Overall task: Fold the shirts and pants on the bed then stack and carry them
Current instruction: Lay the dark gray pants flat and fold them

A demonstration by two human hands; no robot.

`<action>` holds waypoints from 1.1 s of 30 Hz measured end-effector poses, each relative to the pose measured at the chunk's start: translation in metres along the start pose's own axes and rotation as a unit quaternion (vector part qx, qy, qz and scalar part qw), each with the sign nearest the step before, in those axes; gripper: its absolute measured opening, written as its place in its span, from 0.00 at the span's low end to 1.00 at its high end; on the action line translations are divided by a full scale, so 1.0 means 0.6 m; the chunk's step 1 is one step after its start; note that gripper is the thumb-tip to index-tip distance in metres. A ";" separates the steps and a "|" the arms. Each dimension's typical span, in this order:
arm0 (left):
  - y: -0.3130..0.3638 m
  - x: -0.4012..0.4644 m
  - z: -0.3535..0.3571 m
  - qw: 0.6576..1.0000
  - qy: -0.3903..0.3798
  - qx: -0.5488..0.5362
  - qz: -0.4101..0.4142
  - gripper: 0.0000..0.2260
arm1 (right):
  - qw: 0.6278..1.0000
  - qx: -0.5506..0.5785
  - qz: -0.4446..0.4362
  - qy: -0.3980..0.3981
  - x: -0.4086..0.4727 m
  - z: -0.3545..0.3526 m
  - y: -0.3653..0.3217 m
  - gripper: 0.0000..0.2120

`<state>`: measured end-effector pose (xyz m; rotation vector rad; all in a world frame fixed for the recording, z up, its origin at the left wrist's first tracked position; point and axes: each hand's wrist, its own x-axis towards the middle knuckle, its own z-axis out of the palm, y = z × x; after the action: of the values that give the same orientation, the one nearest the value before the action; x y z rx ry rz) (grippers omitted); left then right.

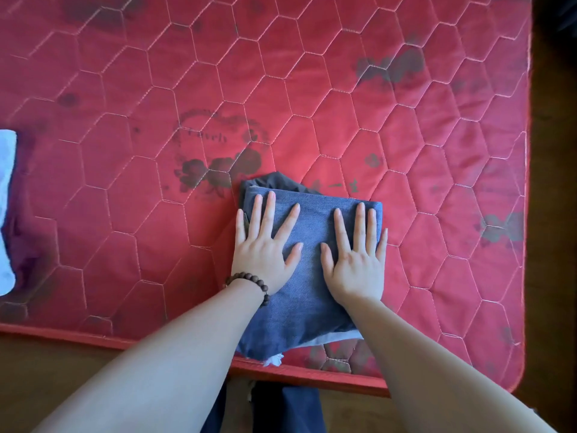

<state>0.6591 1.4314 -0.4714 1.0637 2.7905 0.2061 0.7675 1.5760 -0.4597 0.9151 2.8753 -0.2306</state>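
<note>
A folded pair of blue denim pants point(312, 310) lies near the front edge of the red quilted mattress point(312, 89). A dark grey garment point(278, 180) peeks out from under its far edge. My left hand point(265, 245) lies flat on the left half of the denim, fingers spread, with a brown bead bracelet on the wrist. On the right half rests my right hand point(356, 254), also flat with fingers apart. Neither hand grips anything. A frayed white hem shows at the denim's near corner.
A pale blue-white cloth point(7, 210) lies at the mattress's left edge, cut off by the frame. The mattress's front border point(93, 334) runs close below my arms, with brown floor beyond it and along the right side. My own legs stand below.
</note>
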 end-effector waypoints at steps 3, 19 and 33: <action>-0.004 0.001 0.023 0.999 0.032 -0.009 0.004 0.31 | 0.999 0.017 -0.010 0.028 0.004 0.016 0.009 0.31; -0.017 -0.022 -0.013 0.998 -0.010 -0.058 0.027 0.33 | 0.999 0.013 -0.035 -0.027 -0.029 -0.030 0.003 0.32; -0.031 -0.101 -0.031 0.964 0.000 -0.266 -0.030 0.23 | 0.983 0.152 0.067 -0.083 -0.111 -0.030 0.013 0.34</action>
<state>0.6883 1.3761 -0.4512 0.8357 2.5263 0.8847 0.8247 1.5481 -0.4325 1.0760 2.6542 -0.7118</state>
